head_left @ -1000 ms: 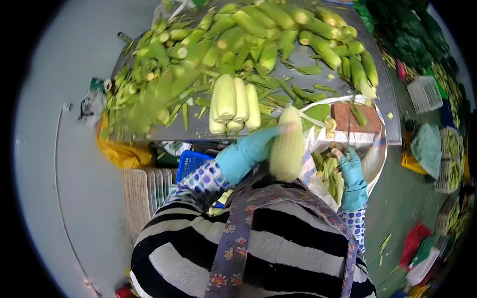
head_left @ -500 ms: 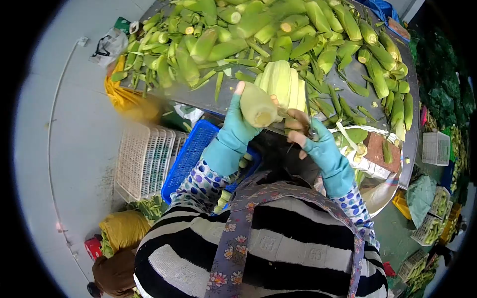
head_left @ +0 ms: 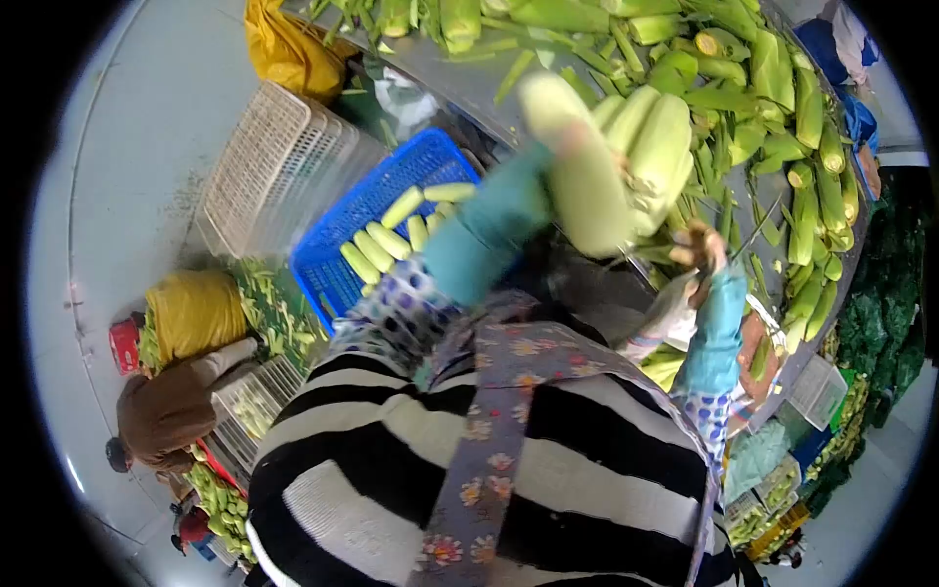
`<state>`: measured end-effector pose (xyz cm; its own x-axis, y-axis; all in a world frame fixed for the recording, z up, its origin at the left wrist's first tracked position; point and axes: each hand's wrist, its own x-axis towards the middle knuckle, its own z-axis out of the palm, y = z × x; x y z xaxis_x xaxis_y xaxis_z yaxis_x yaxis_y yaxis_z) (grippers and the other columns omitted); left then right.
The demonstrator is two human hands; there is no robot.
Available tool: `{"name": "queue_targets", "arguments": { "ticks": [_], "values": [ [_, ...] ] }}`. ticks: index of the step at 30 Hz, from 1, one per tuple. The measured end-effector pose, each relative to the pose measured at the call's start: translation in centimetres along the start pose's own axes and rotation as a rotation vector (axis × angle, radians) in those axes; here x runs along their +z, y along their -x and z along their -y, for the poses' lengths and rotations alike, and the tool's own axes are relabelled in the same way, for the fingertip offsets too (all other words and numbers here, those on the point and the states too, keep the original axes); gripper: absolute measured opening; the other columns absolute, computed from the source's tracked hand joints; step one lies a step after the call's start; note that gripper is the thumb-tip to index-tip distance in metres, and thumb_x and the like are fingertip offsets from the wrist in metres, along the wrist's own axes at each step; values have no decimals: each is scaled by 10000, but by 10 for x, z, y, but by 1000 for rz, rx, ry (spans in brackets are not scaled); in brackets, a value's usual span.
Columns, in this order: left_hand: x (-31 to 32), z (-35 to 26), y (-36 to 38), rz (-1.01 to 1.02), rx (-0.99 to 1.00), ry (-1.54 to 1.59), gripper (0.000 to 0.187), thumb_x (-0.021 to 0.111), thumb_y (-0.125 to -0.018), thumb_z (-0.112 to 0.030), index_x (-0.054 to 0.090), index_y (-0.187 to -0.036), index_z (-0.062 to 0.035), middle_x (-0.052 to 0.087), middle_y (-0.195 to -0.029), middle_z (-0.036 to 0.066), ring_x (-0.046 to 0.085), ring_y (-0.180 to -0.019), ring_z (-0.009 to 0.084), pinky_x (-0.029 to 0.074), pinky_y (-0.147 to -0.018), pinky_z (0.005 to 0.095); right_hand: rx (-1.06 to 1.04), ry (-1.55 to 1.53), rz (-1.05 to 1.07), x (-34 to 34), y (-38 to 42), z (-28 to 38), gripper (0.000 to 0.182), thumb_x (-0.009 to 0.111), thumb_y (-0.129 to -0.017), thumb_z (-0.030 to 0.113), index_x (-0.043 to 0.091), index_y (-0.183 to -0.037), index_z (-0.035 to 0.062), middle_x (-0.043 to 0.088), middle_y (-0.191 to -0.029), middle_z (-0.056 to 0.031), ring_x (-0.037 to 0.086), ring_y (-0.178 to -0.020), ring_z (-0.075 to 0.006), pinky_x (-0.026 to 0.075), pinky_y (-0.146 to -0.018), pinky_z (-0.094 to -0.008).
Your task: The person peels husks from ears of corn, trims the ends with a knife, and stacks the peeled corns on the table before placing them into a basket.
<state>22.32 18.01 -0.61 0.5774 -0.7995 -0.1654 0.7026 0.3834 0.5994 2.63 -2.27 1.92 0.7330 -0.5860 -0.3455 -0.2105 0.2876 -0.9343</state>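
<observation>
My left hand [head_left: 528, 191], in a teal glove, grips a pale peeled corn cob [head_left: 587, 201] and holds it, blurred, over the table edge. Just behind it lie a few peeled cobs [head_left: 660, 147] on the metal table [head_left: 460, 73]. My right hand [head_left: 704, 249], in a teal fingerless glove, is closed around a thin knife [head_left: 758, 225] to the right of the held cob. Below my left arm stands a blue crate [head_left: 342, 245] with several peeled cobs inside.
Unhusked green corn [head_left: 812, 108] and husk scraps cover the table. A white plastic basket [head_left: 264, 166] sits left of the blue crate, a yellow sack [head_left: 289, 49] beyond it. Another person [head_left: 171, 416] crouches at lower left among baskets of corn.
The view has swung left and down. My left hand has carried the cob right, in front of the stacked cobs. My right hand has dropped away to the right with the knife.
</observation>
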Motion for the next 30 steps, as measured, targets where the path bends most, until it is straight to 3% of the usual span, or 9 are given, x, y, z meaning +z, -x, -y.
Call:
{"name": "queue_targets", "arguments": {
  "ticks": [5,7,9,10,15,16,20,25,30],
  "values": [
    [-53,-76,15,-78,39,277,737,570,-889,-600,448,-1350,-38,489,-1307,330,631,-1045,345,604,-761,422,67,92,-119,-57,-60,-33,249,605,-963,213,662,-1152,60,664,-1208,-72,702,-879,-178,492,-472,-218],
    [-70,-83,12,69,-71,401,723,577,-892,-582,419,-1377,-70,461,-1311,375,610,-1070,417,608,-766,442,53,168,-134,-56,-82,-55,384,590,-966,319,609,-1253,65,671,-1179,-72,692,-907,-186,481,-510,-244],
    [-67,-77,-2,-225,-72,190,706,560,-912,-556,398,-1388,-60,454,-1310,394,578,-1110,470,577,-868,468,132,163,-130,-59,-108,-82,350,584,-970,295,623,-1249,87,634,-1252,-66,677,-948,-173,501,-519,-239],
    [-72,-72,-14,-160,-130,150,724,553,-916,-554,383,-1402,-45,454,-1296,414,549,-1148,494,521,-961,489,198,157,-139,-50,-116,-76,320,579,-974,271,638,-1245,110,598,-1324,-60,662,-989,-159,521,-529,-235],
    [-105,-30,-105,-132,-276,-191,719,592,-900,-528,462,-1341,25,594,-1221,213,633,-1024,255,513,-899,349,302,25,-125,-50,-153,-94,544,609,-940,371,482,-1421,151,464,-1462,-77,534,-1206,-193,529,-557,-268],
    [-98,-25,-120,-138,-208,-310,686,631,-883,-513,517,-1302,18,641,-1160,160,656,-947,208,522,-844,316,238,106,-221,-41,-158,-100,558,553,-943,475,517,-1382,133,566,-1210,-58,575,-929,-159,482,-505,-251],
    [-49,-33,-119,-148,-398,-423,675,687,-855,-475,523,-1296,9,647,-1137,158,656,-953,223,528,-846,339,253,325,-185,-17,-139,-63,626,511,-929,607,592,-1265,85,565,-652,-19,370,-339,-118,452,-405,-263],
    [-45,-30,-124,-42,-425,-307,689,659,-878,-484,473,-1351,-18,622,-1200,165,641,-1004,271,535,-853,374,312,46,-25,-17,-144,-53,719,503,-947,573,378,-1471,98,683,-849,-90,444,-367,-109,454,-357,-245],
    [-80,11,-143,-139,-220,-375,603,661,-860,-439,522,-1258,-8,629,-1146,183,637,-976,287,524,-839,388,362,192,-35,-30,-157,-73,641,553,-946,524,429,-1441,137,669,-1008,-84,513,-487,-79,356,-356,-200]
  ]
}}
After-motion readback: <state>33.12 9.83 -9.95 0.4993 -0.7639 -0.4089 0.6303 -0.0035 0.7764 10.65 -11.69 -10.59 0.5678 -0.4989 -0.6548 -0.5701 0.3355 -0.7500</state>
